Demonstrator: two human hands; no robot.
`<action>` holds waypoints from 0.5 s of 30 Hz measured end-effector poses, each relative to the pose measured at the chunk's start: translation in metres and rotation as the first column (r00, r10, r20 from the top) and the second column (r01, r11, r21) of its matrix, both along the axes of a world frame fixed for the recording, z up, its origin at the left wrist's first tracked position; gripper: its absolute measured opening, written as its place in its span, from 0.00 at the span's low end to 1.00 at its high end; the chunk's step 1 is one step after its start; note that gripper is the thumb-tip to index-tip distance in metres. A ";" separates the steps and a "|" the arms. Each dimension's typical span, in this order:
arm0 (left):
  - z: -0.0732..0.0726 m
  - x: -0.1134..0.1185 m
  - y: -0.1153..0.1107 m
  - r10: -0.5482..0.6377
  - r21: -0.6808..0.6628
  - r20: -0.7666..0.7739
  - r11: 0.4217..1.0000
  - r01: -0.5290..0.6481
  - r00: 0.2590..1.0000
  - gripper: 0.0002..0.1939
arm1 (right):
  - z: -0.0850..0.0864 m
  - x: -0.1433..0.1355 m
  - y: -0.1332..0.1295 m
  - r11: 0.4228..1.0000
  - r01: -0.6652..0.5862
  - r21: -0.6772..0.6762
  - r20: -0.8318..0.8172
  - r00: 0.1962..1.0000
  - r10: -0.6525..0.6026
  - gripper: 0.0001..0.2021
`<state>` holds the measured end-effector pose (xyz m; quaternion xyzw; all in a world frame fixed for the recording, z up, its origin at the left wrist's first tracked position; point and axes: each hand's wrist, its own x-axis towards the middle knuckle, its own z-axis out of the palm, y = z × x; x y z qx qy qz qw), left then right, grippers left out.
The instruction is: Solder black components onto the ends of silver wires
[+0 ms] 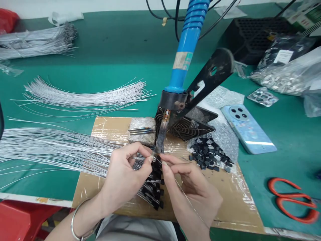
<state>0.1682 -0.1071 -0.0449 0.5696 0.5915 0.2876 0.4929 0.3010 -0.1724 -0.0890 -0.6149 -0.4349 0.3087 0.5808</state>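
Observation:
A soldering iron (pixel 187 43) with a blue handle is fixed in a black metal stand (pixel 213 75), its tip pointing down between my hands. My left hand (pixel 125 177) is closed, thumb and forefinger pinching a small piece just under the tip; the fingers mostly hide it. My right hand (pixel 194 190) pinches a thin solder wire (pixel 187 197) close to the tip, with its tail running back over the palm. Below my fingertips lie several wires with black ends (pixel 154 192). Long silvery wires (pixel 57 147) stretch away to the left, partly under my left hand.
Cardboard (pixel 233 204) covers the work spot. Behind the iron sits a black fan (pixel 185 127), beside a grey block (pixel 141 132). Small black pieces (pixel 210 154) lie on bubble wrap. A phone (pixel 248 129) and red-handled scissors (pixel 293 201) are rightward; another wire bundle (pixel 87 97) lies behind.

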 end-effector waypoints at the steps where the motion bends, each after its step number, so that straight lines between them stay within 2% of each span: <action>1: 0.000 0.000 0.000 0.001 0.002 0.001 1.000 -0.001 1.000 0.06 | 0.000 0.000 0.000 1.000 0.001 0.000 -0.003 1.000 -0.001 0.07; 10: 0.001 0.002 0.002 0.000 -0.014 -0.006 1.000 0.000 1.000 0.06 | 0.003 -0.002 0.001 1.000 0.001 -0.009 -0.016 1.000 -0.001 0.07; 15: -0.002 0.001 0.001 -0.002 -0.014 -0.014 1.000 0.001 1.000 0.06 | -0.001 -0.001 0.001 0.999 -0.008 0.045 -0.013 1.000 0.009 0.07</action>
